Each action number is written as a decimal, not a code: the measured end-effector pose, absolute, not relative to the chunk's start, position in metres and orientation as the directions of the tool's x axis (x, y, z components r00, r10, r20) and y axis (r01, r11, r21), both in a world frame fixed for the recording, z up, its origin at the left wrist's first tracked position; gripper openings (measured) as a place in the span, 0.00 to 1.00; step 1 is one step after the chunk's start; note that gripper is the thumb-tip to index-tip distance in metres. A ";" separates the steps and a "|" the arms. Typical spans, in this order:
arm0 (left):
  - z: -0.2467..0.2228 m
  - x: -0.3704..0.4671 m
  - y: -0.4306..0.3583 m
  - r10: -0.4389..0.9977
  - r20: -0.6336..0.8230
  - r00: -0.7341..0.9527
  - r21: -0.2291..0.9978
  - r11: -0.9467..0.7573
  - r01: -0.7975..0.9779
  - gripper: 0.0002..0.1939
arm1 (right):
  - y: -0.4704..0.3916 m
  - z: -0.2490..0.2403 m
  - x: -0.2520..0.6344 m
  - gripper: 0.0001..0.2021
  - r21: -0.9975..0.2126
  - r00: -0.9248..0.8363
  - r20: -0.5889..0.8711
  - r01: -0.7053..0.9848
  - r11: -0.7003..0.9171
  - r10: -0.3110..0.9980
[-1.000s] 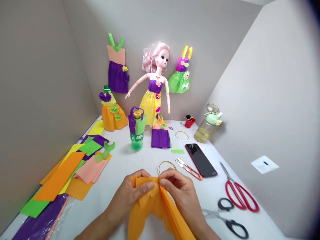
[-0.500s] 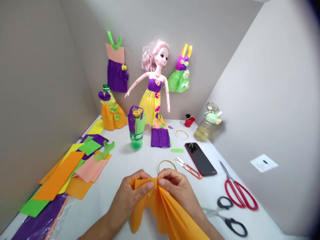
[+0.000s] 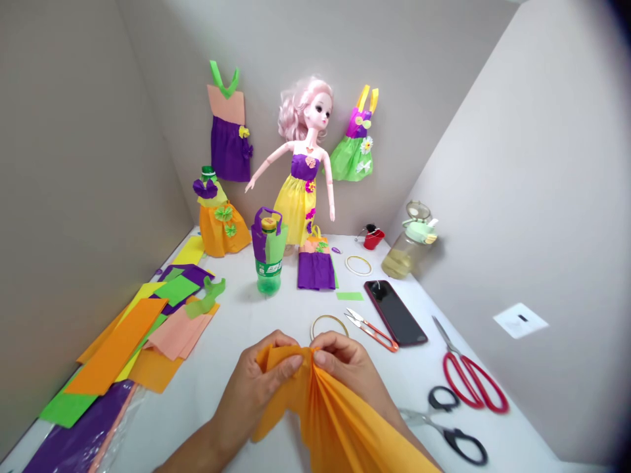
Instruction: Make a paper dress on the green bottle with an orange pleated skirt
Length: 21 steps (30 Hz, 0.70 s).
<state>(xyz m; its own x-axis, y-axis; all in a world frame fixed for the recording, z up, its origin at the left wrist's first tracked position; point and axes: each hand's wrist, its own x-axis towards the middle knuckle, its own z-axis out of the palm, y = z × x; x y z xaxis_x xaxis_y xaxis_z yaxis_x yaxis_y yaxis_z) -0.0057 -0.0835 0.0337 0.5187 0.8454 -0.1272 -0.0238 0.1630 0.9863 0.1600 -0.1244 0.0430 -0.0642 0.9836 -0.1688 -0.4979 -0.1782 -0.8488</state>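
Note:
A long orange piece of fabric (image 3: 340, 414) is pinched between both hands near the front of the table. My left hand (image 3: 269, 378) is closed on its upper left part, thumb on top. My right hand (image 3: 345, 368) grips it close beside, where the fabric gathers into tight pleats that fan down to the lower right. The fingertips of the two hands are a short way apart. Just beyond the fingers lies a roll of gold-edged tape (image 3: 329, 318). Orange-handled thread snips (image 3: 372, 330) rest to the right of it.
Coloured fabric strips (image 3: 118, 348) are piled at left. A phone (image 3: 396, 313), red-handled scissors (image 3: 470, 374) and black-handled scissors (image 3: 446, 427) lie at right. Behind stand a green bottle (image 3: 269, 279), a dressed doll (image 3: 303, 184) and a drinking jug (image 3: 407, 253).
More pleats have been gathered at my right fingers, and the fabric's hanging part spreads wider to the lower right. The loose left end has shifted slightly left. Both hands keep their hold.

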 end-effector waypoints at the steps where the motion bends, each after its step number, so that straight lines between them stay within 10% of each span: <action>1: 0.033 -0.005 -0.084 0.850 -0.126 0.511 0.988 0.154 -0.013 0.15 | -0.124 0.043 0.159 0.12 -0.833 -0.076 -0.172 -0.521 -0.186 0.982; 21: 0.033 -0.004 -0.091 0.882 -0.025 0.471 1.000 0.030 -0.002 0.12 | -0.122 0.034 0.156 0.11 -0.762 -0.106 -0.174 -0.615 -0.202 0.979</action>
